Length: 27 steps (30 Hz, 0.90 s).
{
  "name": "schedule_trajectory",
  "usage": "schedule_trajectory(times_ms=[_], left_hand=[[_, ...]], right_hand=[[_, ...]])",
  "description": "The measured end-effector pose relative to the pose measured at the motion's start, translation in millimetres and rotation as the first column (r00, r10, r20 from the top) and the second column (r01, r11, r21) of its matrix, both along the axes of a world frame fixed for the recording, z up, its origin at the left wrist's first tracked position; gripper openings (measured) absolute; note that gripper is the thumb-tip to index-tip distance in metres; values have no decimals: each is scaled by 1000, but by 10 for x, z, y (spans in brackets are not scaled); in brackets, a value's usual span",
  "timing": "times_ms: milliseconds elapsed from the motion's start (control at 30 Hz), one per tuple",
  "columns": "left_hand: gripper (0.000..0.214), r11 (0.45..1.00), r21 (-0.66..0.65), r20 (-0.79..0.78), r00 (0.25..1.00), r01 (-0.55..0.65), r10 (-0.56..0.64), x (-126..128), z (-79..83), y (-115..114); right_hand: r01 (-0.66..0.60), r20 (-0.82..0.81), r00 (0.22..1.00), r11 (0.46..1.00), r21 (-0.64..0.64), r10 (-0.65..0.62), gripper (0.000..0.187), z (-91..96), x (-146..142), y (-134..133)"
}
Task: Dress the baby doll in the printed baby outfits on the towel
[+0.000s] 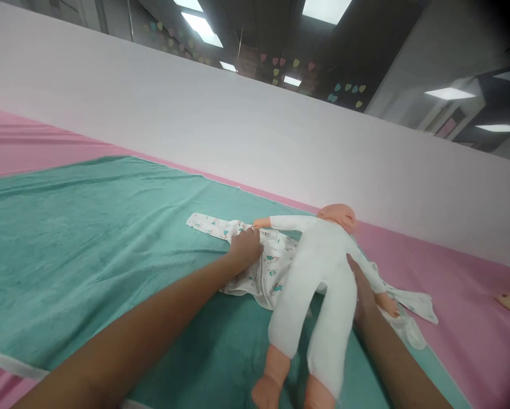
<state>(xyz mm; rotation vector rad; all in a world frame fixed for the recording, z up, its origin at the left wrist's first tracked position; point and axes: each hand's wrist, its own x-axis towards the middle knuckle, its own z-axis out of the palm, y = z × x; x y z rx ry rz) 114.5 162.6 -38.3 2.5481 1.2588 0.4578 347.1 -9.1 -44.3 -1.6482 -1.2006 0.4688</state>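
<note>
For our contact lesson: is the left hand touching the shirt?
Touching: the head view shows the left hand curled against the shirt, no gap between.

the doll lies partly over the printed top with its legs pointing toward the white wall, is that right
Not quite. The doll does lie partly over the printed top, but its legs point toward the camera, away from the white wall, as the head view shows.
</note>
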Motion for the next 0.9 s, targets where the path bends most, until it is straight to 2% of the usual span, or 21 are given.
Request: schedule_trajectory(times_ms=[133,233,333,400,467,533,667,767,900], left_hand=[[26,994,-94,-12,999,48,-50,-151,82,82],[27,986,-144,43,996,84,-78,-167,94,61],[18,975,-211,149,988,65,-33,-123,70,49],[15,962,-272,255,966,26,46,-119,65,97],[14,940,-341,386,911,-7,147,-168,89,196],[16,913,-407,516,822,-12,241,-265,140,323],[17,874,-483,691,634,48,347,-446,251,493],[21,851,-502,753,560,152,345,-428,294,424],[30,825,-466,805,539,319,247,-288,357,209]], right_hand=[[27,-244,969,995,-93,-49,86,1,8,-14],[-28,-299,954,995,-101,-3,85,11,-58,-4],[-7,-392,920,998,-63,-18,78,37,-115,-14],[69,-526,847,997,-32,-75,69,65,-136,-32],[126,-645,757,992,-9,-102,60,98,-148,-51],[150,-717,689,989,-1,-105,54,127,-163,-65],[129,-747,658,991,-19,-100,45,134,-277,-45],[42,-728,685,999,6,-24,44,117,-489,52],[-52,-736,674,998,37,62,47,190,-844,311]])
